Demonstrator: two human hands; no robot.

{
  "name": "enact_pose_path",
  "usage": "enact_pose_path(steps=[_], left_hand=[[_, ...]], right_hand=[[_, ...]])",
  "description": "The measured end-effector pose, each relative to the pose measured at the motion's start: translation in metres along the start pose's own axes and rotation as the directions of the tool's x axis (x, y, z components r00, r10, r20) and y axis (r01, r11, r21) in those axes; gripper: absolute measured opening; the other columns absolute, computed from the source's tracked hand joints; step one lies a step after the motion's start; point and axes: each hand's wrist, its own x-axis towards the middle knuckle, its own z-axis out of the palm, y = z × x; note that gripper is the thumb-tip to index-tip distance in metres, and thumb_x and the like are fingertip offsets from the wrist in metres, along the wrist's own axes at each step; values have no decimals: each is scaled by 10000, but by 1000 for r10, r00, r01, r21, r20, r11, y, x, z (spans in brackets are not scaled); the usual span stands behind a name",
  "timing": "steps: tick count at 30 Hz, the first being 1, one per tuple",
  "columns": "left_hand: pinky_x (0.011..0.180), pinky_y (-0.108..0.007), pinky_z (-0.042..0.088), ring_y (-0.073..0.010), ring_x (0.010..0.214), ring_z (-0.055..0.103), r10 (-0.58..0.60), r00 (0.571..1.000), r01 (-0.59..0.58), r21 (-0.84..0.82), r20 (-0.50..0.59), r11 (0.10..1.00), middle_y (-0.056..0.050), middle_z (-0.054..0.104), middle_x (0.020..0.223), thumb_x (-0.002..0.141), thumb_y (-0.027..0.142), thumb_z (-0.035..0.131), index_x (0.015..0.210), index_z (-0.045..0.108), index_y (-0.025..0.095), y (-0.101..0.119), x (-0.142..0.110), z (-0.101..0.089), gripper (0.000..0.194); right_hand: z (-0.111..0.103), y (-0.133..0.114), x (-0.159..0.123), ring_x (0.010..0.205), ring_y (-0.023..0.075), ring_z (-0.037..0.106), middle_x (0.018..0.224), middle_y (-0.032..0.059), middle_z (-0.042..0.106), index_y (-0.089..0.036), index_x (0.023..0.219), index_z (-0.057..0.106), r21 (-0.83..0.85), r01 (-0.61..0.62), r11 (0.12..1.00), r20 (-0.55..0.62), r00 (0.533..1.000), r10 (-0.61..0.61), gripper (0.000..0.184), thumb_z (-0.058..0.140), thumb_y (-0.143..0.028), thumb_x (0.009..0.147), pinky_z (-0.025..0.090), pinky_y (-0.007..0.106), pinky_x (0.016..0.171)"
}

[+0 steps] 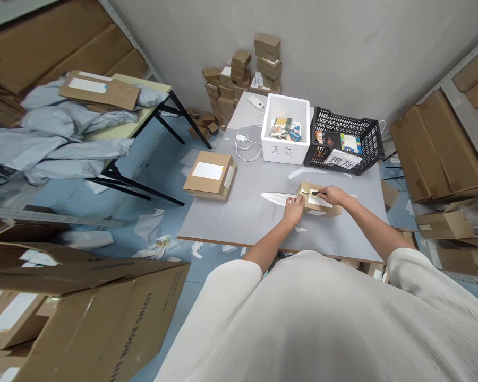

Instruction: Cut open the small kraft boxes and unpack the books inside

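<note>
A small brown cardboard box (330, 208) lies on the grey table (247, 212) in front of me. My left hand (293, 207) rests closed against the box's left end, fingers pressed on it. My right hand (332, 195) lies on top of the box and grips a thin dark tool (314, 192), its tip on the taped white label. A strip of white paper (274, 198) lies on the table just left of my left hand.
A bigger taped box (210, 175) sits at the table's left edge. At the back stand a white foam box (286, 129), a black crate (346, 142) and a white charger (245, 143). Small boxes are stacked by the wall (242, 74). Large cartons and paper scraps surround the table.
</note>
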Motion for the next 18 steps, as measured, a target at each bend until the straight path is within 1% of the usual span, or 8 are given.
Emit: enact_pose_path(steps=[5,10,14,18], left_hand=[[1284,-507,322,-340,1363,654,8,1000,-10,128,10,992,-168,579,1660,1095,164,417,1635,564,224,3,-1,-4,562],[1307,-499,307,-317,1388,636,-7,1000,0,278,24,961,-130,582,1666,1127,208,382,1633,561,249,6,-2,-6,539],[1315,-506,298,-321,1398,627,-12,999,1,305,36,952,-131,581,1666,1125,211,387,1646,549,253,7,-2,-7,547],[1317,-513,296,-320,1400,625,-16,999,2,318,44,948,-132,576,1664,1123,196,390,1653,536,266,7,-2,-7,554]], right_hand=[[-8,-14,0,988,276,741,1137,115,850,-255,1188,847,-126,-54,991,54,997,61,400,500,-446,1125,448,323,781],[-13,-20,-11,1108,267,737,1276,123,823,-248,1314,804,-193,-104,976,95,988,124,430,457,-445,1154,464,303,851],[-13,-22,-17,1167,278,732,1335,129,808,-256,1368,795,-188,-126,974,92,985,145,463,439,-465,1158,494,320,912],[-12,-30,-19,1206,295,728,1342,134,810,-252,1346,808,-194,-152,969,98,980,173,457,434,-426,1151,518,339,904]])
